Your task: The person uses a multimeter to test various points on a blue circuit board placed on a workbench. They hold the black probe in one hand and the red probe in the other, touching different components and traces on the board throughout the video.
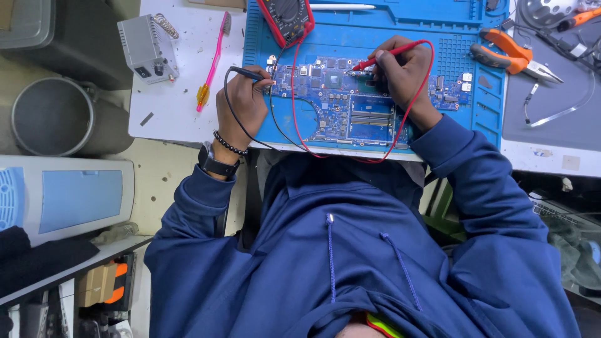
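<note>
**Two probes on a circuit board**

We see the left hand [243,103] closed around a black probe [245,73], its tip at the left edge of the blue circuit board [341,103]; the right hand [404,75] pinches a red probe [375,61], its tip touching the board's far middle; the board lies on a blue work mat [438,31] at the near edge of the table; red and black leads run to a red multimeter [287,19] on the far side; a pink brush [214,62] lies to the left, orange pliers [513,56] to the right.
</note>
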